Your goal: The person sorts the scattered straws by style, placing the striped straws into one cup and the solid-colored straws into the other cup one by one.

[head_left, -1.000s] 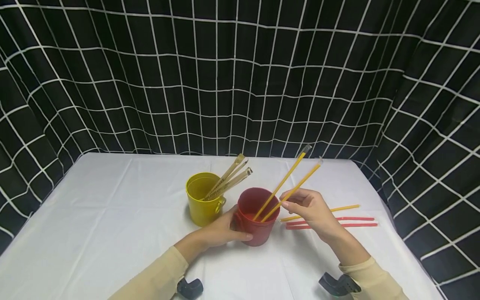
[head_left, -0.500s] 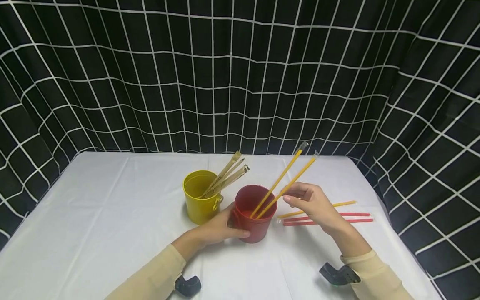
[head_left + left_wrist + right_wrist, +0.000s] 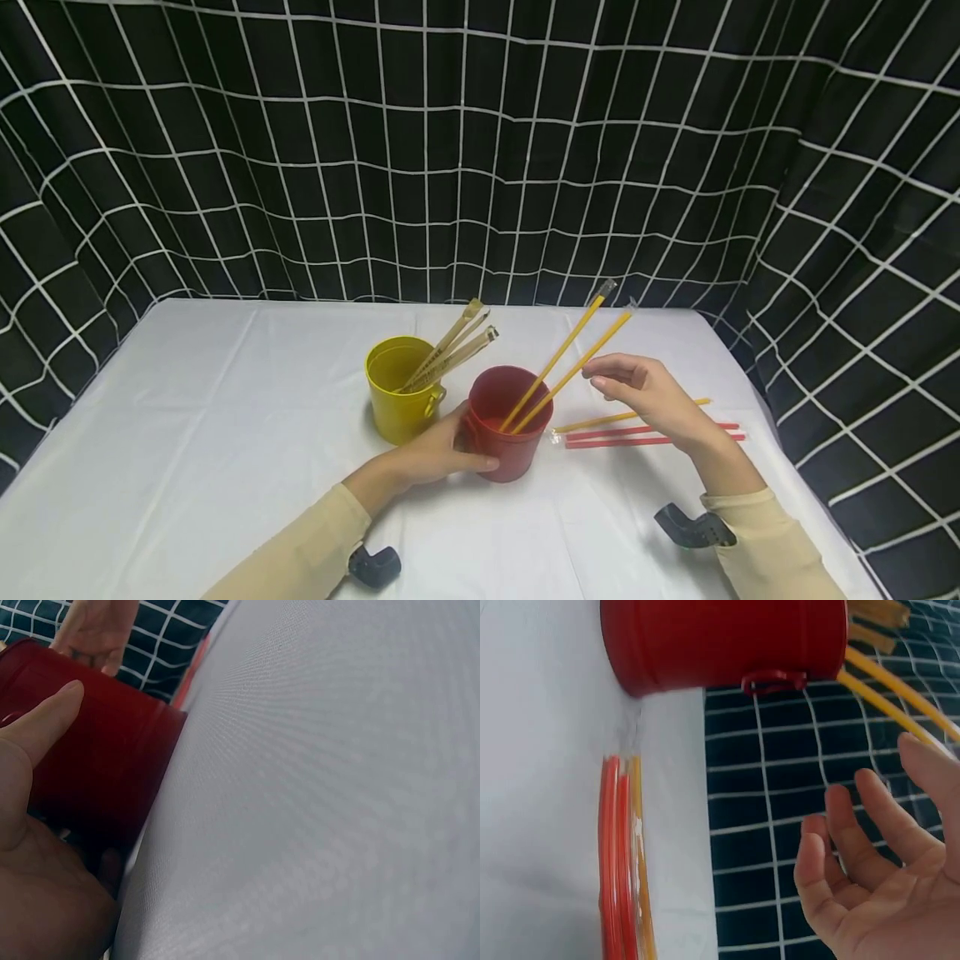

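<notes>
My left hand (image 3: 431, 457) grips the side of a small red bucket (image 3: 510, 462) on the table. In the left wrist view the thumb (image 3: 56, 716) lies along the wall of the bucket. Two yellow straws (image 3: 555, 358) with clear wrapper ends lean out of the bucket towards the back right. Just right of them, my right hand (image 3: 652, 396) hovers with loosely bent fingers and holds nothing. The right wrist view shows its fingers (image 3: 885, 814) apart from the straws. Below this hand lie a yellow straw (image 3: 600, 422) and red straws (image 3: 615, 443), partly hidden by it.
A yellow bucket (image 3: 393, 417) stands left of the red one, with several brown, paper-like sticks (image 3: 450, 354) leaning out to the right. A white cloth (image 3: 225, 400) covers the table. Behind it hangs a black curtain (image 3: 405, 150) with white grid lines.
My right hand has let go of the second yellow straw and moved back to the right. The left hand still holds the red bucket.
</notes>
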Demonstrator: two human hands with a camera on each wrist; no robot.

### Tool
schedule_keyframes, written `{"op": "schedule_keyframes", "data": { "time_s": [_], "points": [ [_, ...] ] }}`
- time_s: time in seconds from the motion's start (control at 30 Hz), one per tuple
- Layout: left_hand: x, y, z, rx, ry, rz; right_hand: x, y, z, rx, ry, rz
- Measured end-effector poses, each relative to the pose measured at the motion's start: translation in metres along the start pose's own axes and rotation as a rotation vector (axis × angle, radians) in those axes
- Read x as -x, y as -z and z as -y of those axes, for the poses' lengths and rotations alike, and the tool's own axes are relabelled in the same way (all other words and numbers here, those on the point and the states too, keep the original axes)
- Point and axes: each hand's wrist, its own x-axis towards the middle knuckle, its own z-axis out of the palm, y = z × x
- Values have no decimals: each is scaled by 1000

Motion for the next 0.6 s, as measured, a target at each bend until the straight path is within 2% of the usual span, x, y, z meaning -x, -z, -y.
{"op": "schedule_keyframes", "data": {
  "time_s": [0.3, 0.6],
  "points": [
    [1, 1, -2, -17, 18, -11, -1, 11, -15, 163, -42, 37],
    [2, 0, -3, -6, 27, -10, -3, 20, -49, 210, -73, 90]
  ]
}}
